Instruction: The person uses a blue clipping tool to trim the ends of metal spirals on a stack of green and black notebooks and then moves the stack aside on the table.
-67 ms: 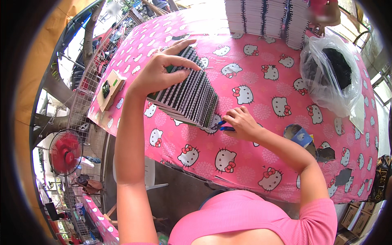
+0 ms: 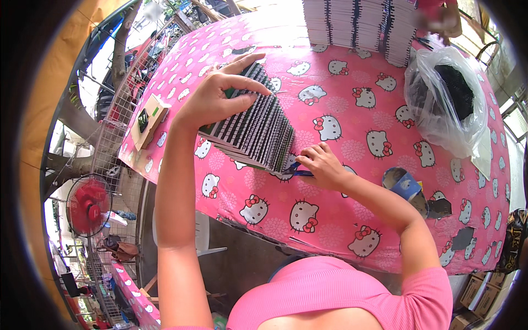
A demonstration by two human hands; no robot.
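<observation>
A tall stack of spiral-bound notebooks (image 2: 256,129), with dark coils along the side facing me, stands on the pink table cover. My left hand (image 2: 225,91) rests over the top left of the stack, its fingers stretched and apart. Low at the stack's right corner, my right hand (image 2: 324,166) is closed around a pair of blue-handled pliers (image 2: 302,172). Their tips point left at the lowest coils; whether they touch a coil is too small to tell.
More spiral-bound books (image 2: 357,25) stand at the back. A clear plastic bag (image 2: 440,104) with black contents lies at the right, beyond a blue-banded round container (image 2: 404,184). Cardboard (image 2: 147,121) lies at the left. Another person's hand (image 2: 448,25) is at the far right.
My right hand has shifted slightly left with the pliers, toward the stack's corner. My left hand stays put. The other person's hand at the back has moved a little.
</observation>
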